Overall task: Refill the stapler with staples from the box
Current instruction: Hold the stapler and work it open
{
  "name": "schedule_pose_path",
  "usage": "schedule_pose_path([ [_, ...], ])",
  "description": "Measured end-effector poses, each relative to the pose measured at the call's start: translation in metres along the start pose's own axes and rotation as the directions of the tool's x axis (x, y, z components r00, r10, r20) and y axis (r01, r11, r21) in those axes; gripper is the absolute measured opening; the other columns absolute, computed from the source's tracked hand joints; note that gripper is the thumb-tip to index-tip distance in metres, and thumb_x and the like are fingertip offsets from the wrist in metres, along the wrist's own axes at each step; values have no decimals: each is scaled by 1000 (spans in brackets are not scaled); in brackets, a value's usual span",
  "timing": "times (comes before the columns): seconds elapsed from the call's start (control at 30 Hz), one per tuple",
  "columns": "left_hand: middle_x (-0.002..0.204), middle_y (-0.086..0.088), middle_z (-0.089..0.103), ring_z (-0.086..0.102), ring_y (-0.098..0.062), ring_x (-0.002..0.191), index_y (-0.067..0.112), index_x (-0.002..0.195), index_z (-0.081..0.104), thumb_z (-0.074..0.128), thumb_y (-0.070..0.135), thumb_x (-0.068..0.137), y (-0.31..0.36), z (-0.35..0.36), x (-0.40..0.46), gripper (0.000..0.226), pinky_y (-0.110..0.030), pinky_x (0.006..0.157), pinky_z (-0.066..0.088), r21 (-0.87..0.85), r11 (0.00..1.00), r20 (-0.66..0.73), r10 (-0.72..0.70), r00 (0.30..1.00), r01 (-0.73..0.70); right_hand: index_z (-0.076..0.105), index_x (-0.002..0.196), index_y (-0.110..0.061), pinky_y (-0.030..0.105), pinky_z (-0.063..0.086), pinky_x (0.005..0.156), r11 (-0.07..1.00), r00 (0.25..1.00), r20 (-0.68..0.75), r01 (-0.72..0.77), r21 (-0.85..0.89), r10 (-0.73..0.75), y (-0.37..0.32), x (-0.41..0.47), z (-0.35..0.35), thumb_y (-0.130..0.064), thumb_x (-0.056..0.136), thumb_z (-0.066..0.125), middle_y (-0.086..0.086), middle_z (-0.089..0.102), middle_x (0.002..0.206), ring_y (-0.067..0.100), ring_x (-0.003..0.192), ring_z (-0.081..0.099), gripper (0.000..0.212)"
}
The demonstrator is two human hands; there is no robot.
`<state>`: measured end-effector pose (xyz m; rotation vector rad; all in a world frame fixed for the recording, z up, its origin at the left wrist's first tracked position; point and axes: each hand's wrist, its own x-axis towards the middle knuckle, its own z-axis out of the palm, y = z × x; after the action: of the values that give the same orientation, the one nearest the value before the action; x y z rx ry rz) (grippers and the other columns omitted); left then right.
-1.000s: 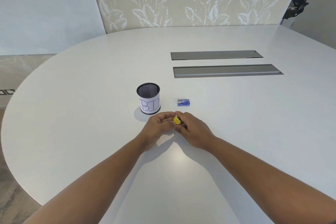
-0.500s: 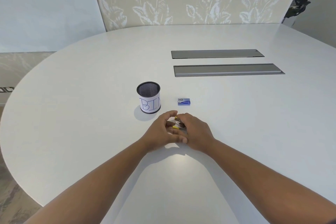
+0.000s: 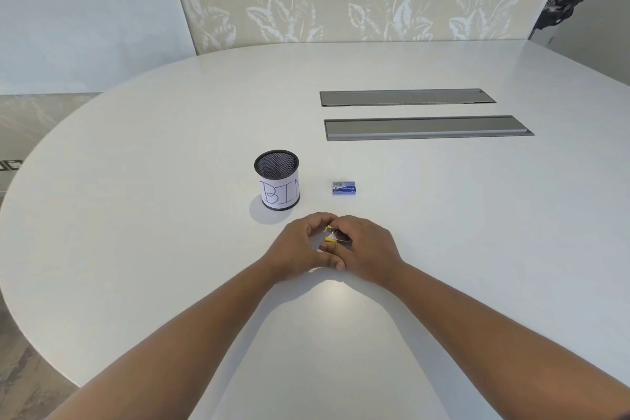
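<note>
Two hands meet at the centre of the frame over a small yellow stapler (image 3: 332,235), which sits low over the white worktop (image 3: 136,249). The left hand (image 3: 300,249) curls around its left side and the right hand (image 3: 366,249) covers its right side, so both are grasping the stapler; only slivers of yellow and metal show between the fingers. Just above them, the blue staple box (image 3: 344,188) lies shut on the worktop, apart from either hand. A mesh cup marked "BIN" (image 3: 277,180) stands left of the box. The step in hand appears to be opening the stapler's magazine; whether it is open yet cannot be told. The next move likely calls for one hand to steady the stapler while the other reaches up for the box.
</note>
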<state>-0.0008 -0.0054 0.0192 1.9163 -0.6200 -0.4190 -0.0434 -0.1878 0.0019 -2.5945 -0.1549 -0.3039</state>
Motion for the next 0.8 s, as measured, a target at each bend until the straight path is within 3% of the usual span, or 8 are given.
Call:
schedule_pose_path([
  [0.13, 115, 15, 73, 66, -6, 115, 37, 117, 65, 96, 23, 56, 2, 1, -1, 69, -29, 100, 50, 9, 1000, -8, 10, 1000, -10, 58, 105, -39, 24, 41, 69, 1000, 1000, 8, 8, 14, -8, 0, -1, -1, -68, 83, 54, -22, 58, 85, 1, 84, 54, 36],
  [0.37, 118, 12, 73, 64, -8, 118, 32, 121, 65, 95, 19, 57, 0, 0, 1, 72, -38, 106, 49, 4, 1000, 1, -2, 1000, 2, 61, 106, -38, 27, 48, 76, 999, 1000, 13, -9, 42, 9, -1, -1, -2, -68, 81, 55, -21, 63, 89, 2, 88, 56, 39],
  [0.63, 123, 16, 70, 61, -3, 122, 31, 129, 62, 97, 22, 56, -4, 1, 2, 81, -33, 107, 47, 30, 999, 2, -16, 1000, 16, 58, 103, -38, 28, 47, 73, 999, 1000, 23, -8, 41, 7, -1, 0, -1, -67, 82, 54, -19, 62, 87, 2, 85, 56, 36],
  [0.8, 137, 24, 58, 49, 10, 130, 35, 146, 48, 99, 33, 53, -8, 2, 3, 106, -19, 106, 43, 28, 996, -19, -85, 996, 85, 50, 93, -44, 22, 39, 68, 998, 1000, 22, -13, 53, 12, 0, -1, -2, -66, 82, 56, -24, 58, 81, -5, 80, 53, 26],
])
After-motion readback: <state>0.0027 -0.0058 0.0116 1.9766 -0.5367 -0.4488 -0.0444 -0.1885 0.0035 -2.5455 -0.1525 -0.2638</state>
